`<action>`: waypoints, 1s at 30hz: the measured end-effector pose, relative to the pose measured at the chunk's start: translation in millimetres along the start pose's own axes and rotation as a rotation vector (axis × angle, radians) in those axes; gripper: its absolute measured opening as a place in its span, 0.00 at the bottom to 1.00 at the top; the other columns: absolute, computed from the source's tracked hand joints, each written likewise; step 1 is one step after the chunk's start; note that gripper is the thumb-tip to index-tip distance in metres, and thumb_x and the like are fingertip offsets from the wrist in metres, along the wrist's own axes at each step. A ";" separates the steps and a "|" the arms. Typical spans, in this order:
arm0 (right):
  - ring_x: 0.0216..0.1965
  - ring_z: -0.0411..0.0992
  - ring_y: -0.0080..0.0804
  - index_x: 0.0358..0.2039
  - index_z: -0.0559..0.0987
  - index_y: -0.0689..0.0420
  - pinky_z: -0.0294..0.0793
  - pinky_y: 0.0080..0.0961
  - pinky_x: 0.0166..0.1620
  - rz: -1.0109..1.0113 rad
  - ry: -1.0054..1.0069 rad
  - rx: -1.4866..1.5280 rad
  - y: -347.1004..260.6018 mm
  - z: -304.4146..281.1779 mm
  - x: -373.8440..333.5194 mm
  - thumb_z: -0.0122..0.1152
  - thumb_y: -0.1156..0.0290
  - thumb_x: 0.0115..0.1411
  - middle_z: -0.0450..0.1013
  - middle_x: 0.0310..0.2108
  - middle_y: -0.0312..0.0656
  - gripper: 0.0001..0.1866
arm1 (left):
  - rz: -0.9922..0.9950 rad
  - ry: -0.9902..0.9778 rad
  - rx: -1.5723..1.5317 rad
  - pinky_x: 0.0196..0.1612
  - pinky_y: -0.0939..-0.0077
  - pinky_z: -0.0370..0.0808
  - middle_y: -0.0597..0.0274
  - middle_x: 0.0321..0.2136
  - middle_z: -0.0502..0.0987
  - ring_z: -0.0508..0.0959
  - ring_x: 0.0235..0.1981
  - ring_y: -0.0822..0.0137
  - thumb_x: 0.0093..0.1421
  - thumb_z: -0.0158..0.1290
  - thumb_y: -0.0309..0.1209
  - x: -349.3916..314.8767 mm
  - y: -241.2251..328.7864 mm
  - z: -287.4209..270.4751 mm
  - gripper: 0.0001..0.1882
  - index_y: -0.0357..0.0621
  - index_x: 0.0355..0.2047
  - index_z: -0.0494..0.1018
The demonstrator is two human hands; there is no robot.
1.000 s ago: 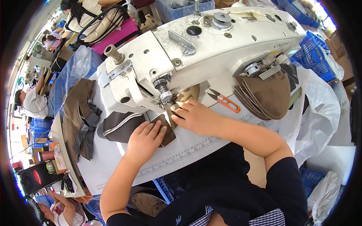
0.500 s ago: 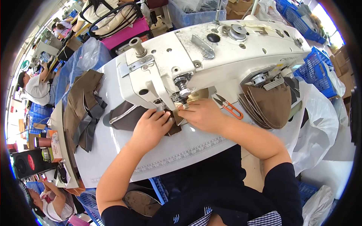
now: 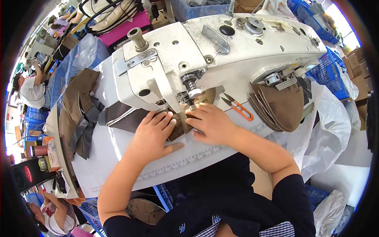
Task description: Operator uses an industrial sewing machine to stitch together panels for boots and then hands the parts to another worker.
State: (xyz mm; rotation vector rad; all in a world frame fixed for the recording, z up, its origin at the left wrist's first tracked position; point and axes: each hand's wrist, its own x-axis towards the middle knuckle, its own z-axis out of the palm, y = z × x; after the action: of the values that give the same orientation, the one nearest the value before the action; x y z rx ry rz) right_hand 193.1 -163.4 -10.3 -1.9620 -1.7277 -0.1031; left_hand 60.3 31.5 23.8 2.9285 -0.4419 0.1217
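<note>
Brown fabric piece [image 3: 178, 125] — small, dark, lying flat on the desk [image 3: 118, 158] directly under the needle end of the white sewing machine [image 3: 205, 51]. Its long axis runs roughly left to right across the desk, continuing leftward into a darker striped panel [image 3: 122, 117] that trails out past the left hand.

Left hand [image 3: 152, 134]: palm down, fingers spread flat on the left part of the piece, pressing rather than pinching — grip open, nothing clasped. Right hand [image 3: 211, 124]: fingers curled forward, fingertips [image 3: 193, 114] on the fabric edge just right of the presser foot [image 3: 189, 103]; whether the thumb pinches the cloth underneath cannot be told. The right hand is the nearer of the two to the needle; the fabric lies just ahead of its fingertips and between both hands.

Outward from the right hand: orange-handled thread snips [image 3: 239, 108] just beyond the knuckles, then a fanned stack of brown cut pieces [image 3: 282, 106] farther right under the machine body. Beyond the left hand, well apart: a heap of brown and grey fabric [image 3: 79, 110] at the desk's left edge. Blue crates [image 3: 327, 71] at far right. Another person in a white top [image 3: 31, 91] works at the far left.
</note>
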 end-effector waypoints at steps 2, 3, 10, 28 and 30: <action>0.46 0.70 0.39 0.37 0.76 0.55 0.68 0.40 0.55 0.033 0.037 0.040 -2.0 4.2 -3.1 0.64 0.67 0.50 0.72 0.46 0.40 0.14 | -0.160 0.133 0.011 0.63 0.54 0.60 0.54 0.51 0.75 0.73 0.54 0.57 0.51 0.59 0.33 -0.3 9.7 20.0 0.19 0.40 0.44 0.75; 0.46 0.69 0.40 0.38 0.76 0.55 0.66 0.42 0.56 0.066 0.079 0.079 -2.6 6.7 -4.6 0.63 0.65 0.52 0.72 0.47 0.41 0.13 | -0.158 0.130 0.008 0.63 0.54 0.60 0.54 0.51 0.75 0.73 0.54 0.57 0.51 0.59 0.33 -2.4 9.7 26.6 0.19 0.40 0.44 0.75; 0.53 0.67 0.41 0.37 0.74 0.56 0.64 0.40 0.59 0.112 0.094 0.079 -3.3 15.4 -6.7 0.63 0.67 0.53 0.70 0.47 0.43 0.13 | -0.177 0.239 -0.073 0.64 0.54 0.58 0.56 0.49 0.77 0.73 0.55 0.59 0.51 0.60 0.33 -8.9 5.9 33.8 0.18 0.41 0.42 0.76; 0.46 0.67 0.39 0.41 0.74 0.55 0.66 0.40 0.58 0.068 0.135 0.044 -2.8 25.4 -4.1 0.64 0.67 0.52 0.71 0.43 0.38 0.16 | -0.185 0.227 0.008 0.61 0.55 0.63 0.52 0.48 0.74 0.73 0.52 0.56 0.51 0.60 0.35 -5.6 6.1 36.4 0.16 0.43 0.40 0.76; 0.44 0.67 0.39 0.40 0.74 0.56 0.66 0.40 0.57 0.047 0.167 0.015 -3.2 23.8 -3.5 0.64 0.68 0.52 0.71 0.40 0.38 0.15 | -0.178 0.232 0.007 0.61 0.55 0.62 0.53 0.47 0.74 0.72 0.52 0.56 0.52 0.60 0.35 -3.5 5.7 37.0 0.15 0.43 0.39 0.76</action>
State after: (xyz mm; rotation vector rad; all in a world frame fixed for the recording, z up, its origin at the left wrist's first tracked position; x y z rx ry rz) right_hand 182.8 -156.3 -31.1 -1.9240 -1.5706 -0.2298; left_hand 57.3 20.3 -11.9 2.8949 -0.1458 0.4335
